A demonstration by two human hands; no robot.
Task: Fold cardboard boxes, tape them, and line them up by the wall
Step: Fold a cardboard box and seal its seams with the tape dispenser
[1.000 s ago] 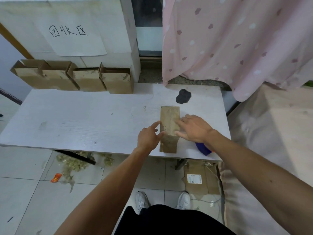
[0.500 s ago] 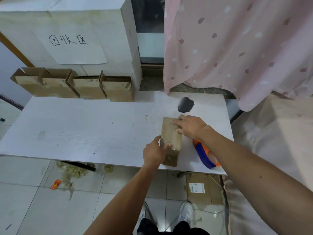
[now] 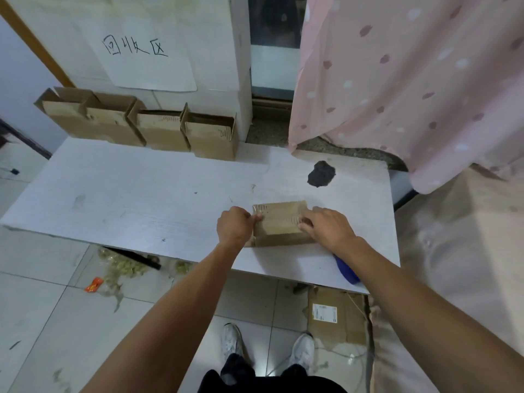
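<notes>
A small brown cardboard box lies crosswise on the white table, near its front right part. My left hand grips the box's left end with curled fingers. My right hand grips its right end, fingers curled over the top edge. Several folded boxes with open top flaps stand in a row against the white wall at the table's back left. A blue tape dispenser lies at the table's front edge, mostly hidden under my right forearm.
A dark patch marks the table behind the box. A pink spotted curtain hangs at the right. On the tiled floor lie a flattened carton, packing scraps and an orange wrapper.
The box was turned from lengthwise to crosswise on the table. Both hands moved from its top and side to its two ends. The tape dispenser is again covered by my right forearm.
</notes>
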